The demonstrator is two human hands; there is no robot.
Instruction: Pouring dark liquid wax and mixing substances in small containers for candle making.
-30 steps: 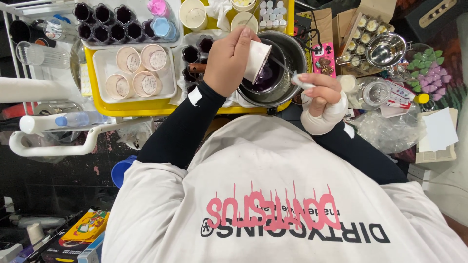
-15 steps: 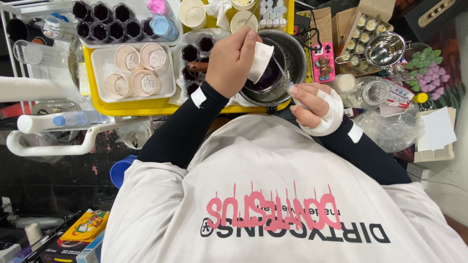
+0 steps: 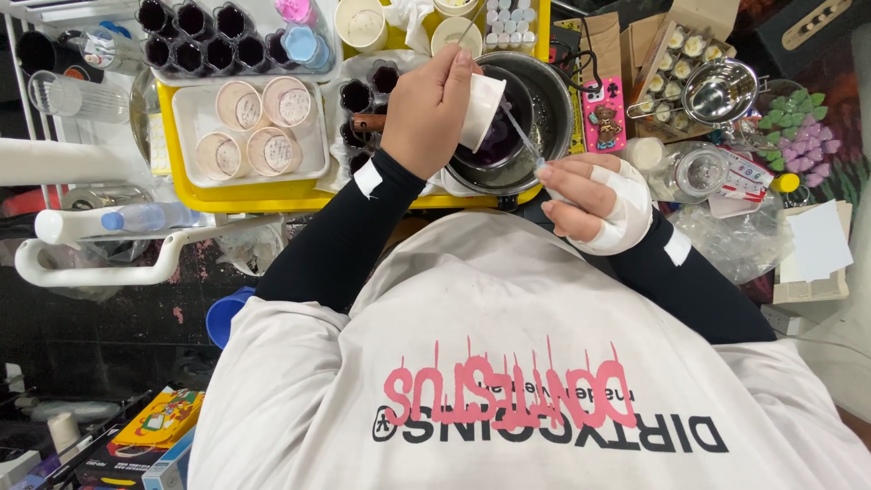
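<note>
Over yellow tray [image 3: 272,195], small white cup [image 3: 479,111] tilts into purple-filled pot [image 3: 535,100].

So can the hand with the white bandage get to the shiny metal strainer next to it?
Probably yes. The right hand would need to let go of the thin stick it holds first. The metal strainer sits in the open further to that side, with only a glass jar low between them.
</note>
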